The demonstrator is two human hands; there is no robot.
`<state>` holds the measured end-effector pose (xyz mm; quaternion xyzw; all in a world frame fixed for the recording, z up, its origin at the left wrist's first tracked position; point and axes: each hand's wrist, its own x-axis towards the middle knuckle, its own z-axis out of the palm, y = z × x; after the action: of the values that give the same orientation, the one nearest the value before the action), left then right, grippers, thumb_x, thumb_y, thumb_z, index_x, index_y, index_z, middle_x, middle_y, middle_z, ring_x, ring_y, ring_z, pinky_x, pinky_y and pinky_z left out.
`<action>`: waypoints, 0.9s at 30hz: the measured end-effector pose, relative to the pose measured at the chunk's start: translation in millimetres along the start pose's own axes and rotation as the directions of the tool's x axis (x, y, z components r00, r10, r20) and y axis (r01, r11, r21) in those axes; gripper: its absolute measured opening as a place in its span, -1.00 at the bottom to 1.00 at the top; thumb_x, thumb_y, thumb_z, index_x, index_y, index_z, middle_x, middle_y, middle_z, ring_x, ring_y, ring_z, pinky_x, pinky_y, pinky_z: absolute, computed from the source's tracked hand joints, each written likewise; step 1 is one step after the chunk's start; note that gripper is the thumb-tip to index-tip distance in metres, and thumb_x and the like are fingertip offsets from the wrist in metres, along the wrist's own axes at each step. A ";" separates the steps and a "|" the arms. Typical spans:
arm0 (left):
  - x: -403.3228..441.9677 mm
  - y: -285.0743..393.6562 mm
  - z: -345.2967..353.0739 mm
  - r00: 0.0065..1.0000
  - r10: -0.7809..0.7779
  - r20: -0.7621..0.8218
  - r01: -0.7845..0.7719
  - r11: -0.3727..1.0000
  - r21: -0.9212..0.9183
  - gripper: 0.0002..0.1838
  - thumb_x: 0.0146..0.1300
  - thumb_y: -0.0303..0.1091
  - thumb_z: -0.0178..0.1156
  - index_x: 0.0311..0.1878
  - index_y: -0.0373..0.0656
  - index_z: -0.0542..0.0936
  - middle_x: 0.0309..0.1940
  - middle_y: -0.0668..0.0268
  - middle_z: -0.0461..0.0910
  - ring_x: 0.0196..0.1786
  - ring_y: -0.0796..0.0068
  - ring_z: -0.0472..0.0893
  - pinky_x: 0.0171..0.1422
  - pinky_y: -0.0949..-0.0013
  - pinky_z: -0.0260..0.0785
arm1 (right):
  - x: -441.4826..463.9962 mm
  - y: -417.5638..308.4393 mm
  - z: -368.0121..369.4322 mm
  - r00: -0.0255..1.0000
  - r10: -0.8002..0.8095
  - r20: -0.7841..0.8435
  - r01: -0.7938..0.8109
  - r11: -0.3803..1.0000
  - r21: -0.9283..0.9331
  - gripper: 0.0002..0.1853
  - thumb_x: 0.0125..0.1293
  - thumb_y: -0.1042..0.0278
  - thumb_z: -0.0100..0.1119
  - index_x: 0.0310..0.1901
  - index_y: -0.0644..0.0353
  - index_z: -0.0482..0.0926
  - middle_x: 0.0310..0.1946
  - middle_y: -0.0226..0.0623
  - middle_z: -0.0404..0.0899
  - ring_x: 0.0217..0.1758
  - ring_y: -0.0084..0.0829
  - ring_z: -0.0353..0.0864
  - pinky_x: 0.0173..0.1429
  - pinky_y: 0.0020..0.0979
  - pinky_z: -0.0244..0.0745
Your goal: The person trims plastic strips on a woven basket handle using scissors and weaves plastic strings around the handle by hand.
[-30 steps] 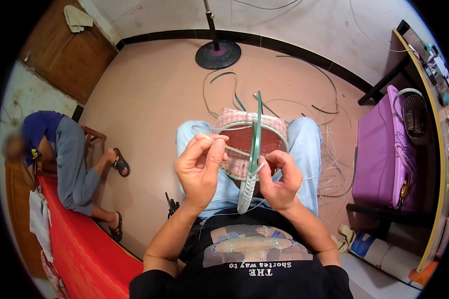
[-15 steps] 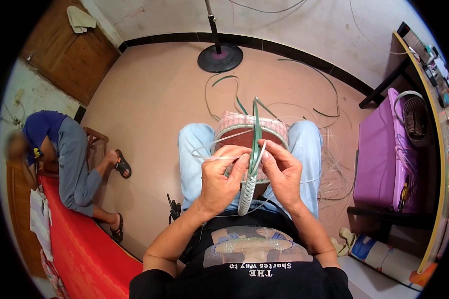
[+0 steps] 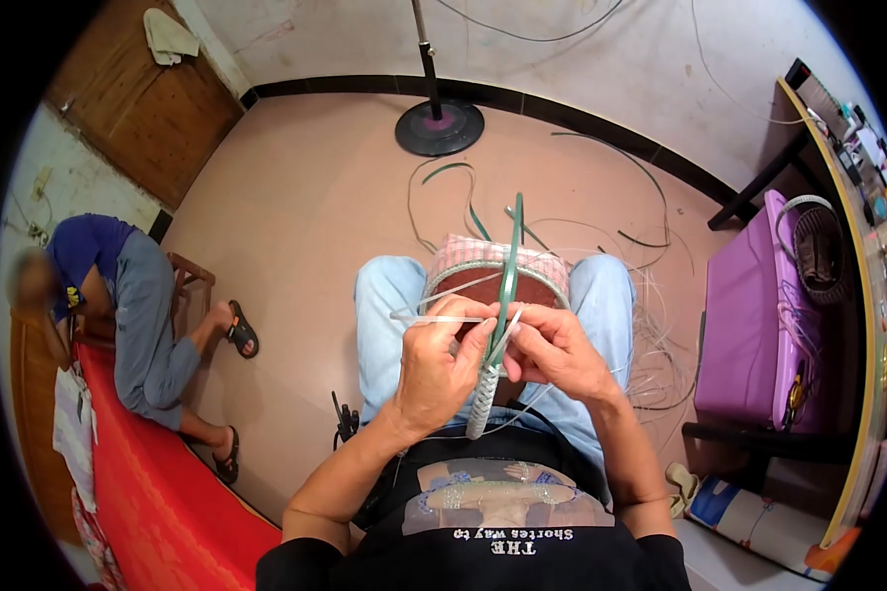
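Observation:
A woven basket (image 3: pixel 496 258) with a pink-and-white checked side and a pale braided rim sits between my knees. Its handle (image 3: pixel 481 402) is part wrapped in a pale plaited strip, while the far stretch shows bare green strap (image 3: pixel 515 236). My left hand (image 3: pixel 442 360) pinches a pale plastic strip (image 3: pixel 443 319) on the left side of the handle. On the other side, my right hand (image 3: pixel 552 350) is closed, with thumb and forefinger pinching a pale strip end against the green strap. The fingertips of both hands nearly meet there.
Loose green and clear strips (image 3: pixel 660 345) lie on the floor. A round black stand base (image 3: pixel 440 128) is ahead. To the right are a purple bin (image 3: pixel 744 315) and a cluttered table (image 3: pixel 838 148). Another person (image 3: pixel 143 295) bends over at left beside a red cloth (image 3: pixel 168 483).
My right hand has turned inward and moved closer to my left, drawing the pale strip across the handle. The green strap's far end now leans slightly right.

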<state>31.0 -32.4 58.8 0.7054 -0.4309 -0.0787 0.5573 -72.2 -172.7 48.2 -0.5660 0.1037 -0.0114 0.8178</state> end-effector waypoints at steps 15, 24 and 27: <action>-28.1 3.0 14.7 0.798 -0.354 0.488 0.583 0.245 -0.775 -0.62 0.36 -0.44 0.06 0.19 -0.29 0.25 -0.21 0.21 0.51 -0.26 0.53 0.53 -0.27 0.47 0.48 | 14.7 -11.2 -29.5 0.994 -0.026 0.107 0.038 0.993 -0.114 -0.87 0.24 0.52 0.20 -0.23 0.41 0.61 -0.62 -0.28 0.57 -0.73 -0.64 0.46 -0.70 -0.67 0.30; -40.0 1.4 18.8 0.798 -0.419 0.432 0.530 0.147 -0.836 -0.56 0.32 -0.50 0.11 0.23 -0.29 0.27 -0.29 0.28 0.49 -0.33 0.57 0.46 -0.38 0.54 0.32 | -31.0 40.0 -4.5 0.987 -0.005 -0.164 0.079 0.890 0.448 -0.87 0.26 0.43 0.15 -0.36 0.33 0.49 -0.72 -0.49 0.32 -0.81 -0.74 0.12 -0.71 -0.64 -0.04; -35.5 1.0 13.3 0.789 -0.427 0.443 0.545 0.153 -0.824 -0.63 0.32 -0.47 0.12 0.16 -0.33 0.35 -0.35 0.29 0.49 -0.36 0.57 0.45 -0.38 0.54 0.30 | -69.5 45.2 -21.9 0.997 -0.021 0.074 -0.023 0.840 0.543 -0.75 0.21 0.32 0.20 -0.46 0.24 0.36 -0.73 -0.55 0.17 -0.79 -0.70 0.08 -0.67 -0.54 0.00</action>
<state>0.7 -17.2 41.7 0.3529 -0.0847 -0.5194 0.7737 -148.6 -167.3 9.7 -0.3111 0.0651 -0.0181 0.9480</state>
